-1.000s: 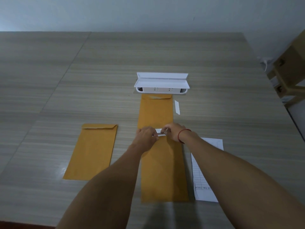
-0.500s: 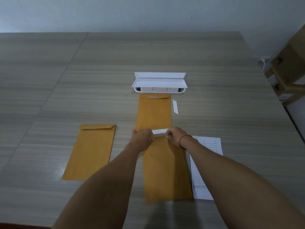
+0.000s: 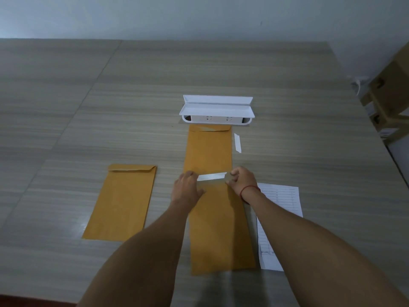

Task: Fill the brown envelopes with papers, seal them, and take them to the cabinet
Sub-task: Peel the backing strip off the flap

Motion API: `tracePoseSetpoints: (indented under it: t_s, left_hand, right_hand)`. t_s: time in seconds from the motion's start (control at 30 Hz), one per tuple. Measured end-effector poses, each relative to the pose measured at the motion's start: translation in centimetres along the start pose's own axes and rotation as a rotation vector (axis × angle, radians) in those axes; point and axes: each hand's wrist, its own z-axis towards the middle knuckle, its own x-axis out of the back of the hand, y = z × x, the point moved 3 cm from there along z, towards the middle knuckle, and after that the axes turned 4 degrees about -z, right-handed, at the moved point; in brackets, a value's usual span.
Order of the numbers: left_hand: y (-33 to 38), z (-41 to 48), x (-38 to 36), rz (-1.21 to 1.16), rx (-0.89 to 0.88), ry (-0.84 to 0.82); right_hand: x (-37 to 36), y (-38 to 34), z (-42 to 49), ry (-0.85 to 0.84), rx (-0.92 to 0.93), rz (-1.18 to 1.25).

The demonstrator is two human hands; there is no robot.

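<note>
Three brown envelopes lie flat on the wood-grain table (image 3: 88, 107). The near envelope (image 3: 221, 229) lies lengthwise in front of the person, between the forearms, with its top edge under the hands. The far envelope (image 3: 208, 149) lies just beyond it, in line with it, and its flapped end reaches a white box (image 3: 217, 111) with a raised lid. The left envelope (image 3: 121, 202) lies apart, flap folded down. At the top of the near envelope, a white strip (image 3: 211, 176) stretches crosswise between the two hands. The right hand (image 3: 242, 179), with a red cord (image 3: 247, 189) round its wrist, pinches the strip's right end between thumb and fingers. The left hand (image 3: 187, 188) covers the strip's left end with its fingers bent down. Its fingertips are hidden behind the knuckles, so I cannot tell whether they pinch the strip or only press on it. A loose strip (image 3: 237, 142) lies just right of the far envelope. A printed sheet (image 3: 278, 202) lies beside the near envelope, partly under the right forearm. Cardboard boxes (image 3: 391, 96) stand past the table's right edge.
</note>
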Motion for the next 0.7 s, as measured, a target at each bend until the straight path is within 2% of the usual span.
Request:
tracePoseSetpoints:
  t_s: [0.23,0.5,0.7]
  left_hand:
    - [-0.2,0.0,-0.6,0.052,0.018,-0.124]
    - [-0.7,1.0,-0.8,-0.005,0.006,-0.173]
    - [-0.8,1.4,-0.9,-0.006,0.019,-0.205]
  right_hand:
    - [-0.7,-1.2,0.1,0.022,-0.034,0.035]
    - [-1.0,-1.7,0.2,0.192,-0.115,0.053]
    - [-1.0,-2.0,0.5,0.151,-0.127,0.040]
